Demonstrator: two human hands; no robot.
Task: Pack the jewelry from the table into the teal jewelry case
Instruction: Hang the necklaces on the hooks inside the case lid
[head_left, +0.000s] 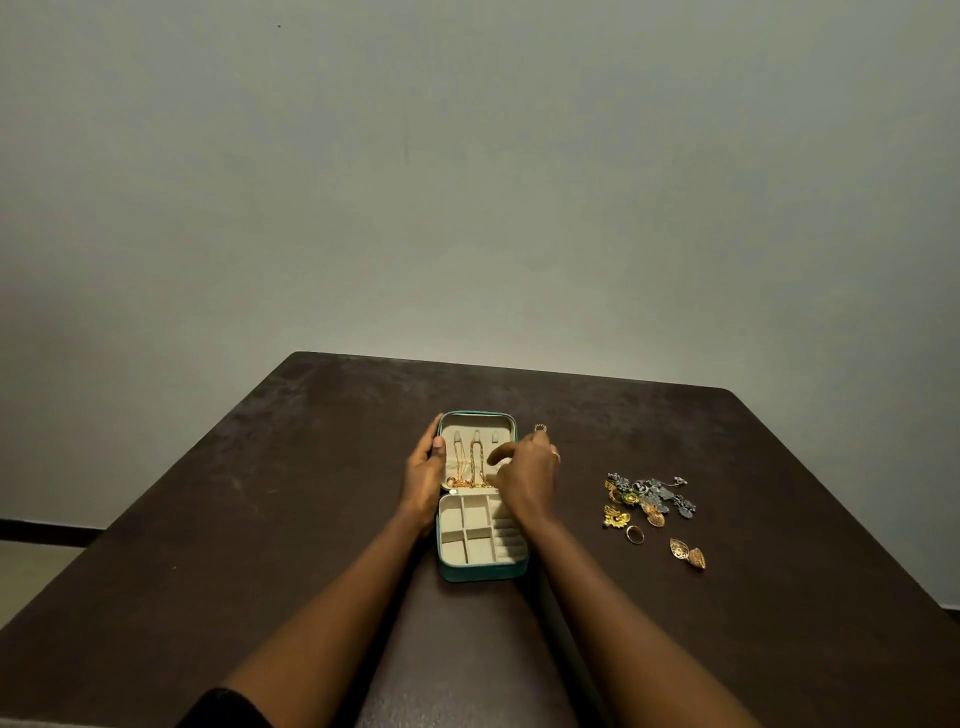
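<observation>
The teal jewelry case (480, 570) lies open mid-table, its beige compartments nearest me. Its lid (475, 422) lies flat on the far side, with gold chains (474, 460) hanging from the hooks inside. My left hand (425, 475) grips the lid's left edge, thumb on the lining. My right hand (527, 475) hovers over the lid's right side with curled fingers and the thumb stretched toward the chains; whether it pinches anything is hidden. A small gold ring (540, 427) sits just beyond its fingertips. Loose jewelry (649, 496) lies to the right.
The loose heap holds silver flower pieces, gold earrings, a ring (635, 534) and two gold leaf-shaped earrings (688, 554). The dark brown table (260, 519) ends at a grey wall behind, and its right edge runs close to the jewelry.
</observation>
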